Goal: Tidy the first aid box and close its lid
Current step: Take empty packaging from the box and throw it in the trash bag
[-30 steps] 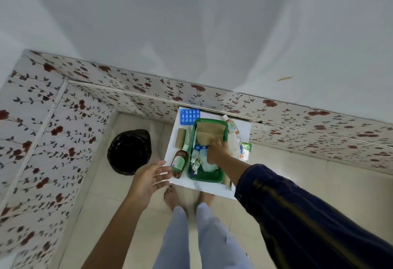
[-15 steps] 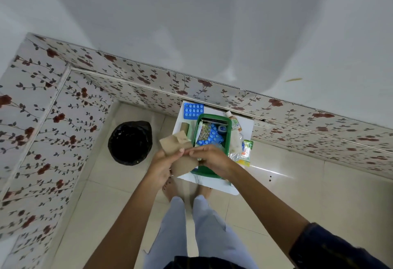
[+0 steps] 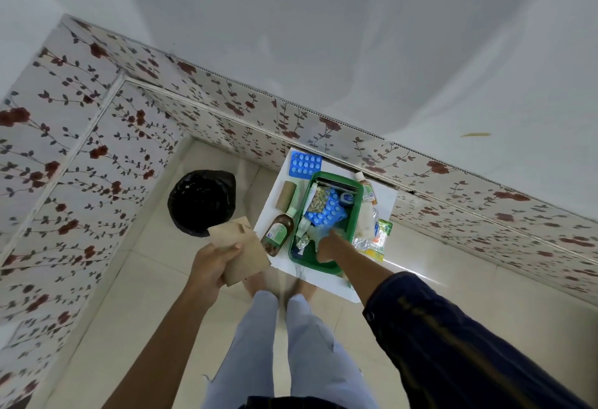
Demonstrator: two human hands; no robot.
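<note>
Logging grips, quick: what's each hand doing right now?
Left hand: closed on the brown paper packet.
Right hand: inside the green box; grip cannot be told.

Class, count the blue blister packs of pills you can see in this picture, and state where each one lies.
2. One blue blister pack lies on the white table beyond the green box; another blue pack lies inside it. More may be hidden underneath.

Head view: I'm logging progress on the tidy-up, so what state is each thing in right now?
Green box: open, no lid on, items piled inside.
Brown paper bag: out of the box, held flat in the left hand.
Right hand: inside the box, grip unclear.
Brown bottle: capped, lying beside the box.
Black bin bag: open.
</note>
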